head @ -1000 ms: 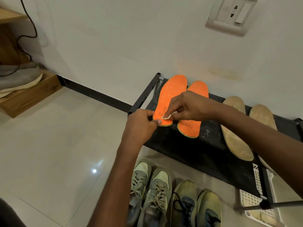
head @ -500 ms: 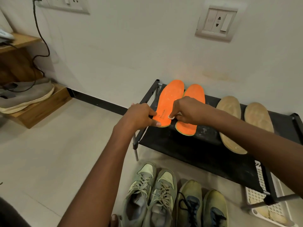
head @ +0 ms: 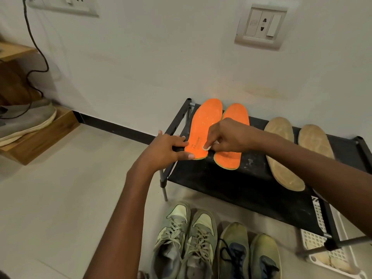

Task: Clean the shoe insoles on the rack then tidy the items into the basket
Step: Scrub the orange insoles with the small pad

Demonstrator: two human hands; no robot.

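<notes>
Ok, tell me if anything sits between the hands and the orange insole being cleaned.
Nothing visible does. The left hand already holds the heel end of the left orange insole on the rack, thumb on its edge. The right hand presses a small white wipe onto the same heel, so only the wipe lies between fingers and insole.

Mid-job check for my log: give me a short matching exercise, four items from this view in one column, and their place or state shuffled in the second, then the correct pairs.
Items
1. left orange insole
2. tan insoles
3. white basket
4. green sneakers

Places or states
A. on the floor in front of the rack
B. under the rack's right end, partly hidden
C. lying untouched on the rack's right side
D. held at its heel by the left hand while the right hand presses on it

Pairs: 1-D, 2-C, 3-B, 4-A
</notes>
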